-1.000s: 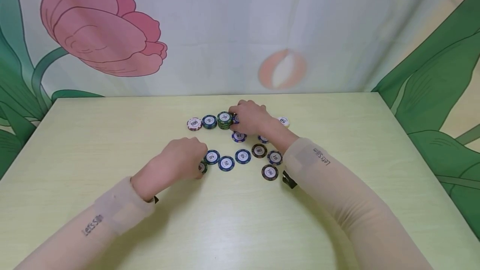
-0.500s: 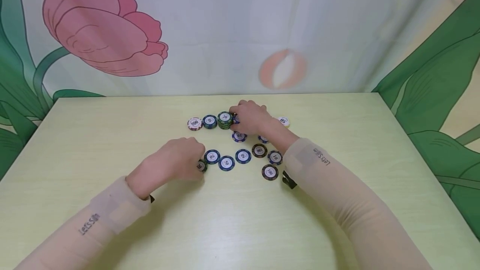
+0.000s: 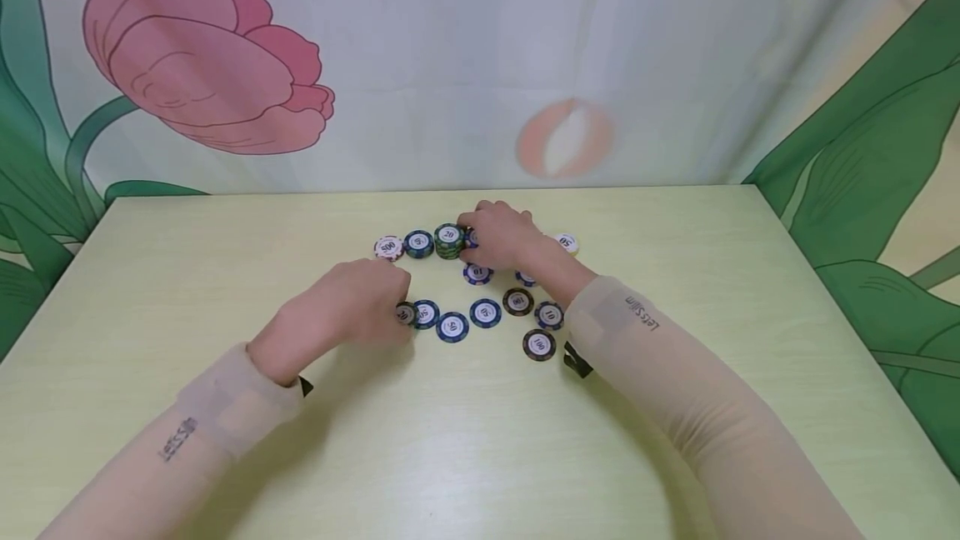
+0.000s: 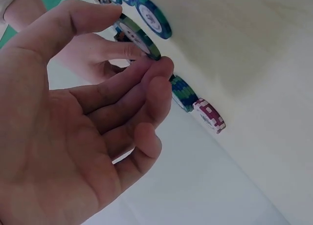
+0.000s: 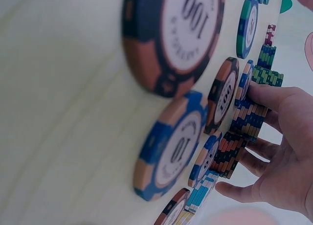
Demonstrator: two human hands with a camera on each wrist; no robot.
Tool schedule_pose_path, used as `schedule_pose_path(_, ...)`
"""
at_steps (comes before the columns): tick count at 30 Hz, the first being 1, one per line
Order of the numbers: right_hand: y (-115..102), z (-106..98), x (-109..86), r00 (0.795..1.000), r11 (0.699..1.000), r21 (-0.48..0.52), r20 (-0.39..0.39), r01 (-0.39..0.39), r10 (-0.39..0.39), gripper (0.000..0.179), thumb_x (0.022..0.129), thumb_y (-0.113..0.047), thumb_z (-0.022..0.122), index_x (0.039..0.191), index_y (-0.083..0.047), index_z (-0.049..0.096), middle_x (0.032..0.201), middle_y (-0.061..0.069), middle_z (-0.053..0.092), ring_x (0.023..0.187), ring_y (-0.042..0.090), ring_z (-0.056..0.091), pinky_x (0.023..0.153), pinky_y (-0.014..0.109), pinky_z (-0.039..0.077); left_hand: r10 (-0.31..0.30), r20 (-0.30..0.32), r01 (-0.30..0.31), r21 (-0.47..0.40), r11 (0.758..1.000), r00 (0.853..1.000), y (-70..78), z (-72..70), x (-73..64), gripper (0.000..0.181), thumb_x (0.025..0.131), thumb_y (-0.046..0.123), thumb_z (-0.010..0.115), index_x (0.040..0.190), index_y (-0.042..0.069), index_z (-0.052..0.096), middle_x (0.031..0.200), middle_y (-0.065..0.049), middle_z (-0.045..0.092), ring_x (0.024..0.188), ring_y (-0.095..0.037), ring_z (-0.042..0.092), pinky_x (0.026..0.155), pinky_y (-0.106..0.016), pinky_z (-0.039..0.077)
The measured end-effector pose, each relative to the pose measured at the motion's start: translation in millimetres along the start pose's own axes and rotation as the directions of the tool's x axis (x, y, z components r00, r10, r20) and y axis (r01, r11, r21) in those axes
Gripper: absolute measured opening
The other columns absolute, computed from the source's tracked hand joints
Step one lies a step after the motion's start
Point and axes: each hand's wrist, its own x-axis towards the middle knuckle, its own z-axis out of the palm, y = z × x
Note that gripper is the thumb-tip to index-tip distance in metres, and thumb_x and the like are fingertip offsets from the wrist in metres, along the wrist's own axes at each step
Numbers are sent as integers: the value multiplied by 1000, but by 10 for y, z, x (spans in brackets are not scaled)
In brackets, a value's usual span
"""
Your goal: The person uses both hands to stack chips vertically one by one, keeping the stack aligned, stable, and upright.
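Observation:
My left hand [image 3: 352,298] pinches a green poker chip [image 4: 139,36] by its edge between thumb and fingertips, tilted and raised off the table. Just beside it in the head view lies a blue chip [image 3: 426,314]. My right hand [image 3: 501,236] is at the back row of chip stacks. Its thumb presses the near side of a blue-and-orange chip stack [image 5: 248,120] while fingers reach behind, partly hidden. A green stack [image 3: 450,240] stands left of that hand. A black-and-orange stack [image 5: 229,154] stands below its other fingers in the right wrist view.
Several loose chips lie flat in front of the stacks, among them a black 100 chip [image 3: 539,345] and a blue 10 chip [image 3: 550,315]. A red-and-white stack [image 3: 389,248] ends the row at left. Behind the wooden table [image 3: 225,273] hangs a printed curtain [image 3: 420,65].
The green chip at my left hand has come up off the table and moved slightly away from me with that hand. My right hand stays in place at the stacks.

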Motion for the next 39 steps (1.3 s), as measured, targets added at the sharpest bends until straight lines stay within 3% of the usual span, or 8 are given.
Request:
schedule_pose_path(13,3,-4,2,1000,1000,-12,3,-5,5,59,99,-41,67,152,-19,51,143,10,52,127,31,50,97,59,44,5,-114,-15,-83,996,993,-24,-37,234,17,82,20,77,79,10,64,66,0,53,59,-16,48,53,-31,37)
schedule_pose_path(23,5,5,-1,1000,1000,0,-10,-2,2,57,99,-40,68,150,-20,54,137,9,55,121,29,53,94,57,45,-39,-177,14,-141,990,984,-98,-110,455,18,83,17,77,90,5,65,78,-5,59,68,-20,54,59,-33,42)
schedule_pose_path(39,10,5,9,1000,1000,2,-17,5,-5,52,99,-40,68,146,-20,57,131,9,56,113,27,54,91,56,46,-47,-320,-1,-146,989,946,-151,-113,686,23,84,16,77,100,0,69,89,-9,63,78,-25,56,71,-36,49)
